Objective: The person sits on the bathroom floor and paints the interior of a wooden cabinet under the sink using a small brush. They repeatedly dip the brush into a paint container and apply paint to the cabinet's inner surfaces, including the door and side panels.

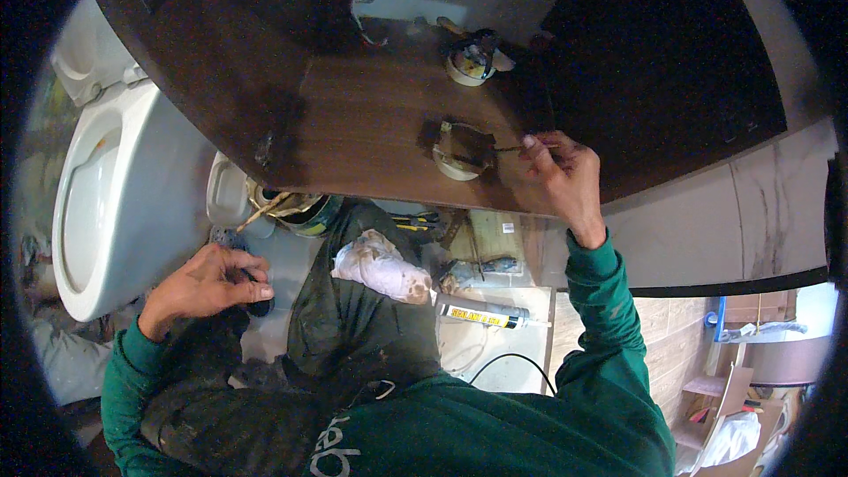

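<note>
My right hand is inside the dark brown cabinet, pinching a thin stick-like tool. The tool's far end reaches to a round white-rimmed tub on the cabinet floor; whether it touches what is inside is too dark to tell. Low on the left, my left hand is curled with thumb and fingers around a small dark object, mostly hidden by the fingers. A stained white cloth lies over my knee.
Behind the tub stands a second white container with items in it. A white toilet is at the left. An open can with a wooden stick stands below the cabinet edge. A sealant tube lies near my lap.
</note>
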`<state>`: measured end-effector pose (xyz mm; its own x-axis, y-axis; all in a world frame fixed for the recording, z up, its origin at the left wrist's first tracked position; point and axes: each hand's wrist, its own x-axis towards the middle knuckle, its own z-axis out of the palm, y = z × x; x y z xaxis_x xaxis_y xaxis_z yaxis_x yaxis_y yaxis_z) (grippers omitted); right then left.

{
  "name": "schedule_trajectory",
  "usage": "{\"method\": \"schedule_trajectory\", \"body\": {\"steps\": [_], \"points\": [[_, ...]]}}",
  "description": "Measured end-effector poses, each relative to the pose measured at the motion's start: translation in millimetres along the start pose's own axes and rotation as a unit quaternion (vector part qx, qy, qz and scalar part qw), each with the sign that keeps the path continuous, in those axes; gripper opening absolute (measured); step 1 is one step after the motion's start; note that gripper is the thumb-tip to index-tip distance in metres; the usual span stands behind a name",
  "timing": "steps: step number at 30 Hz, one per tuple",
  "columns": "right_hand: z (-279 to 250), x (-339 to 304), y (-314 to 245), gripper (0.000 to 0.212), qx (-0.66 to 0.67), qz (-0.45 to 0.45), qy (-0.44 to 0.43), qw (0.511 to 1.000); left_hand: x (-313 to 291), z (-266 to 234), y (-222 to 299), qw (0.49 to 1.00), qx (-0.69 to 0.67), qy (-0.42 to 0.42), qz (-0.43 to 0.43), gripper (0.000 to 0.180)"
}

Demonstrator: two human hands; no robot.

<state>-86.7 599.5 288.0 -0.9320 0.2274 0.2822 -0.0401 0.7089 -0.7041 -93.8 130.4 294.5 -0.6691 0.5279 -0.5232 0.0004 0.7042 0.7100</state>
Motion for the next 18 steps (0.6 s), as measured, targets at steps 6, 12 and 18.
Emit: {"method": "schedule_trajectory", "body": {"steps": [6, 12, 18], "points": [[-21.4, -17.5, 4.7, 0.020, 0.096, 0.081, 0.053, 0.991, 7.5, 0.0, -45.5, 0.986, 0.085, -0.141, -0.035, 0.057], [-24.3, -40.1, 9.3, 0.020, 0.111, 0.087, 0.044, 0.989, 24.1, -9.6, -117.0, 0.971, 0.148, -0.166, -0.093, 0.075], [-79.4, -47.4, -24.1, 0.017, 0.093, 0.009, 0.179, 0.979, 7.9, 18.9, -158.8, 0.981, 0.157, -0.082, -0.077, 0.068]]}}
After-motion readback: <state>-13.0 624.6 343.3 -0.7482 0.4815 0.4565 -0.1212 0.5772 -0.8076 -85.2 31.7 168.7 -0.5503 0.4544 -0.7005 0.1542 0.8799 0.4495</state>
